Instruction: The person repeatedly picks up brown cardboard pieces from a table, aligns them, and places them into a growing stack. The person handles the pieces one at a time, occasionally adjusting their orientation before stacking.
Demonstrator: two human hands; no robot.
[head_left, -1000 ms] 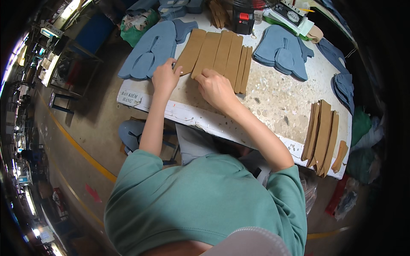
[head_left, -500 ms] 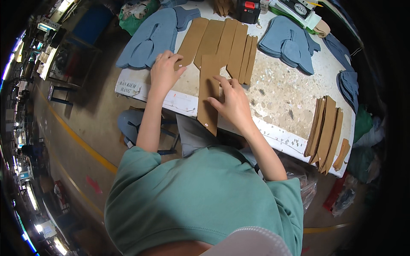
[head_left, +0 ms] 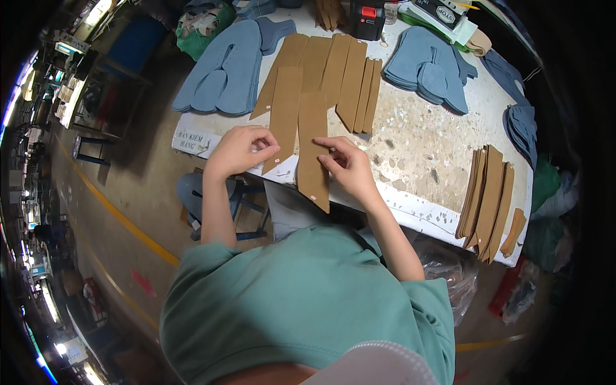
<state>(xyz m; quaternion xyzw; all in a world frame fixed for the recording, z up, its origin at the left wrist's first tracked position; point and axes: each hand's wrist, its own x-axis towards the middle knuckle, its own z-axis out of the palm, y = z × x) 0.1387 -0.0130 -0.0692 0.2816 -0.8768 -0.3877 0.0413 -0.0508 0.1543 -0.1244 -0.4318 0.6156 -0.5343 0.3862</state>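
My left hand [head_left: 240, 151] has its fingers curled together at the near left edge of a long flat brown strip [head_left: 284, 109], which lies pulled out over other strips. Beside it, a second brown strip [head_left: 313, 122] reaches past the table's front edge with its pointed end. My right hand [head_left: 351, 170] rests thumb and forefinger, slightly apart, on that second strip near its right side. Behind both hands several more brown strips [head_left: 346, 80] are fanned out in overlapping piles. Small white labels show on some strip ends.
Stacks of blue-grey cut pieces lie at the left [head_left: 221, 70] and back right [head_left: 427, 70] of the white, worn table [head_left: 410, 167]. More brown strips [head_left: 491, 199] sit at the right edge. A black device with a red button [head_left: 367, 19] stands at the back. A stool [head_left: 240, 208] is below.
My left hand has come nearer to me, and a brown strip from the left pile has slid with it toward the front edge. My right hand has shifted slightly nearer along the other strip.
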